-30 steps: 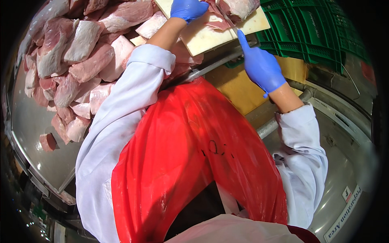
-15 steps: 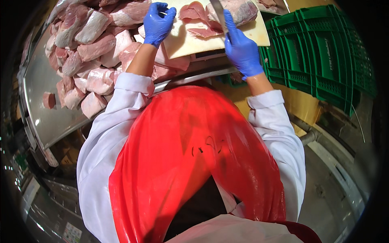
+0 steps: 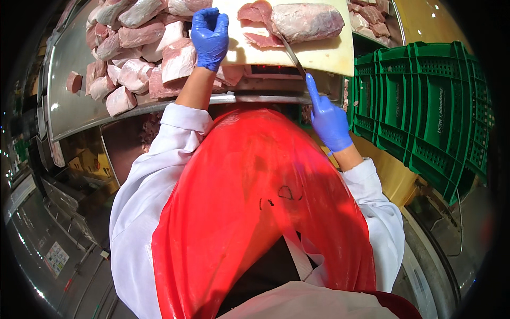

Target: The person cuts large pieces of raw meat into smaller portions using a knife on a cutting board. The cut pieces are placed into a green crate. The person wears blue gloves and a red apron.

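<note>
- The left hand [image 3: 210,37], in a blue glove, lies palm down at the left edge of the board [image 3: 329,56], fingers curled loosely together. It pinches nothing.
- Just right of the left hand, thin meat slices [image 3: 257,24] lie on the board, close to the fingertips but apart from them.
- Left of and below the left hand, a pile of meat chunks [image 3: 138,48] covers the steel table [image 3: 74,109]. The hand's outer edge touches or nearly touches the nearest chunk; which of the two cannot be told.
- The right hand [image 3: 328,119], also in a blue glove, sits below the near edge of the board. It is closed around the handle of a knife [image 3: 292,56], with the index finger laid straight along the top.
- The knife blade runs up and left from the right hand, across the board. Its tip lies at the lower edge of the large meat piece [image 3: 308,21].
- The large meat piece lies on the board above the right hand, just right of the slices.
- Right of the right hand stands a green crate [image 3: 425,106], well apart from the blade.
- A red apron [image 3: 255,212] hangs below both hands.
</note>
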{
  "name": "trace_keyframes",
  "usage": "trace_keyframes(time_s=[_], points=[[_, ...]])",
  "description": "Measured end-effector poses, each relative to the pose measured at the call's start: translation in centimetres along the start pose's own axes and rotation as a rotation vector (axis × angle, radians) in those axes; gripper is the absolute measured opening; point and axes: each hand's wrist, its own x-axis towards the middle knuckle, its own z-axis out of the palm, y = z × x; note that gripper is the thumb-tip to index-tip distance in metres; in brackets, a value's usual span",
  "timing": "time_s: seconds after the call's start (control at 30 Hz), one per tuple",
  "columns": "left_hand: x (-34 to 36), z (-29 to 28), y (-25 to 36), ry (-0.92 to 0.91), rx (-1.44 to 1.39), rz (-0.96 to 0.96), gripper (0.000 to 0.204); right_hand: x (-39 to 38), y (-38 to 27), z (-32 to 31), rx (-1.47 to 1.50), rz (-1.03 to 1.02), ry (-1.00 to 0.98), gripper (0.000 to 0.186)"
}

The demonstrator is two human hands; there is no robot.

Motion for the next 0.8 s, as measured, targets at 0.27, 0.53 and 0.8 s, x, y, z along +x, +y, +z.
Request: trace_keyframes(time_s=[0.27,0.53,0.8], points=[[-3.4,6.9,2.2,-0.16,0.497,-0.031,0.028,1.7,2.7,-3.5,0.384,0.035,0.213,0.075],[-3.9,6.3,1.9,-0.12,0.515,0.022,0.021,13.5,-2.3,-2.0,0.132,-0.075,0.216,0.074],[-4.7,3.2,0.5,-0.108,0.56,0.027,0.019,4.6,4.3,-8.9,-0.308,-0.187,-0.362,0.086]])
